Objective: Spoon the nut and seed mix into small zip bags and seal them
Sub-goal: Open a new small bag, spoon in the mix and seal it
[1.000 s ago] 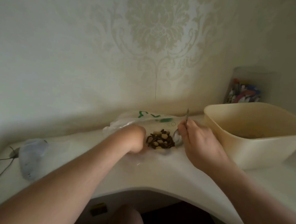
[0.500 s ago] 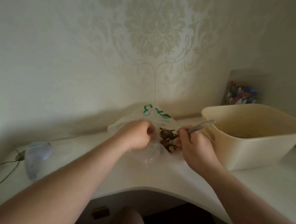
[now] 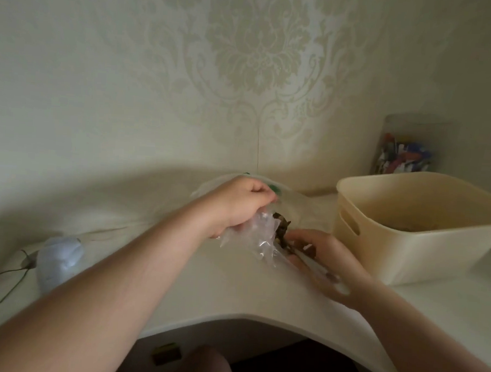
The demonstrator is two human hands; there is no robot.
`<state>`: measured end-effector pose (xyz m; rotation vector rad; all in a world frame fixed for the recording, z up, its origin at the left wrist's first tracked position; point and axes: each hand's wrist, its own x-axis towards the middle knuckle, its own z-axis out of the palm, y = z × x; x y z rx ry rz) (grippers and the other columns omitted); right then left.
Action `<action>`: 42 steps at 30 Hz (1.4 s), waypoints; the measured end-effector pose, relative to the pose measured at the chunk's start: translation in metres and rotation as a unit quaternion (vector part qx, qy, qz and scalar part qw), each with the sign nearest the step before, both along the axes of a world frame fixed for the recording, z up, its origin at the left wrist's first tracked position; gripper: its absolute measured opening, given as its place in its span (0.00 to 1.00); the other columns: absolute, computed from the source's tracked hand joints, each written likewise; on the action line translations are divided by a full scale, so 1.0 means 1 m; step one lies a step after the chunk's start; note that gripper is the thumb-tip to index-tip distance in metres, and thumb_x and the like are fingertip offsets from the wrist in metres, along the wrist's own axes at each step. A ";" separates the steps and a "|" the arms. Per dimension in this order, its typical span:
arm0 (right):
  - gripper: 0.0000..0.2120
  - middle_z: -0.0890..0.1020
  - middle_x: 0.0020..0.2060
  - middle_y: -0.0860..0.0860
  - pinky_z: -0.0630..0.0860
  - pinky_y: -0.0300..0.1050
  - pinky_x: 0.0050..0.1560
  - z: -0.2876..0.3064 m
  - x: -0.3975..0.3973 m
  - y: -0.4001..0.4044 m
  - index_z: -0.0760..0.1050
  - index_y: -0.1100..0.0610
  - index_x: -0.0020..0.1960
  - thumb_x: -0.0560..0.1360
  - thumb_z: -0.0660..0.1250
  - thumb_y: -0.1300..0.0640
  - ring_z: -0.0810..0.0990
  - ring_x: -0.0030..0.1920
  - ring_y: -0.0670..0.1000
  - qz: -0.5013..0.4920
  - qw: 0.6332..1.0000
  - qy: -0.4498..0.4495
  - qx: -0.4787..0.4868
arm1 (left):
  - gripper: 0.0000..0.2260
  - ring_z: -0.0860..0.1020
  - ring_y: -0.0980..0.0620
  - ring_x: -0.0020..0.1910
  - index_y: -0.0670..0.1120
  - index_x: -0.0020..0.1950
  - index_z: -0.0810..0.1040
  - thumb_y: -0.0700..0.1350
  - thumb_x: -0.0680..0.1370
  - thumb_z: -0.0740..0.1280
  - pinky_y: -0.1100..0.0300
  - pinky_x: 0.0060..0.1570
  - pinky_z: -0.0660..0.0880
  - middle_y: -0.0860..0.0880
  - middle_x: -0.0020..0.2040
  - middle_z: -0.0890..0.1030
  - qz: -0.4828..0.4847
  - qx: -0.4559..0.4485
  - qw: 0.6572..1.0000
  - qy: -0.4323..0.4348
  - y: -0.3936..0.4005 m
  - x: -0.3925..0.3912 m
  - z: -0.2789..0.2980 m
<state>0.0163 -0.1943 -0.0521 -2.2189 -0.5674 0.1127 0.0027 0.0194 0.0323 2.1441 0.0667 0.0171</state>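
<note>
My left hand (image 3: 241, 205) grips the top of a small clear zip bag (image 3: 260, 237) and holds it lifted just above the desk. Dark nut and seed mix (image 3: 282, 227) shows at the bag's right side. My right hand (image 3: 324, 258) is right beside the bag, fingers curled round a metal spoon (image 3: 318, 269). The spoon is blurred and points back toward my wrist. Behind my left hand lies a larger clear bag with green print (image 3: 275, 189), mostly hidden.
A beige plastic tub (image 3: 378, 251) with mix in its bottom stands at the right. A clear jar of colourful items (image 3: 403, 155) stands behind it at the wall. A pale blue object (image 3: 58, 257) and a cable (image 3: 2, 283) lie at the left. The desk edge curves in front of me.
My left hand has raised and bunched the small bag, hiding most of the mix. My right hand dropped lower and the spoon swung from upright to pointing back at me.
</note>
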 end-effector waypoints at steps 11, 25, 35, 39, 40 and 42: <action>0.17 0.84 0.47 0.39 0.79 0.33 0.45 0.005 0.011 -0.001 0.84 0.39 0.56 0.82 0.67 0.62 0.84 0.46 0.43 -0.010 0.999 0.033 -0.003 | 0.29 0.69 0.52 0.37 0.44 0.59 0.82 0.24 0.71 0.50 0.59 0.36 0.66 0.44 0.44 0.72 -0.001 -0.245 0.966 0.083 0.015 0.002 -0.001; 0.03 0.80 0.35 0.48 0.80 0.43 0.36 0.059 -0.035 0.029 0.79 0.47 0.52 0.80 0.71 0.50 0.78 0.33 0.46 0.001 0.980 -0.176 0.087 | 0.14 0.80 0.48 0.38 0.42 0.54 0.81 0.27 0.74 0.75 0.60 0.35 0.82 0.44 0.42 0.77 0.114 -0.281 0.951 -0.057 0.024 -0.010 -0.020; 0.17 0.83 0.38 0.45 0.74 0.37 0.37 0.062 -0.010 0.063 0.81 0.49 0.44 0.73 0.74 0.35 0.80 0.40 0.43 -0.023 0.991 -0.130 -0.033 | 0.09 0.80 0.55 0.29 0.44 0.49 0.81 0.39 0.74 0.79 0.63 0.31 0.78 0.48 0.38 0.81 0.140 -0.320 0.936 -0.049 0.006 -0.025 -0.013; 0.10 0.84 0.36 0.44 0.71 0.32 0.34 0.061 -0.008 0.061 0.85 0.47 0.47 0.75 0.74 0.41 0.81 0.38 0.42 -0.001 0.996 -0.087 -0.003 | 0.09 0.83 0.54 0.35 0.43 0.51 0.80 0.37 0.75 0.77 0.63 0.36 0.81 0.47 0.39 0.83 0.104 -0.306 0.946 -0.038 0.005 -0.027 -0.012; 0.09 0.84 0.35 0.44 0.71 0.30 0.32 0.062 -0.008 0.060 0.85 0.47 0.46 0.74 0.76 0.42 0.81 0.36 0.42 -0.002 0.997 -0.076 0.004 | 0.09 0.83 0.52 0.38 0.43 0.51 0.81 0.35 0.75 0.77 0.62 0.39 0.82 0.46 0.40 0.83 0.092 -0.288 0.952 -0.037 0.006 -0.028 -0.012; 0.08 0.85 0.34 0.46 0.74 0.33 0.32 0.063 -0.008 0.056 0.85 0.47 0.45 0.74 0.77 0.44 0.81 0.33 0.43 -0.003 0.999 -0.048 0.011 | 0.11 0.83 0.51 0.41 0.43 0.50 0.81 0.30 0.75 0.76 0.62 0.44 0.83 0.46 0.41 0.83 0.068 -0.250 0.965 -0.037 0.009 -0.030 -0.009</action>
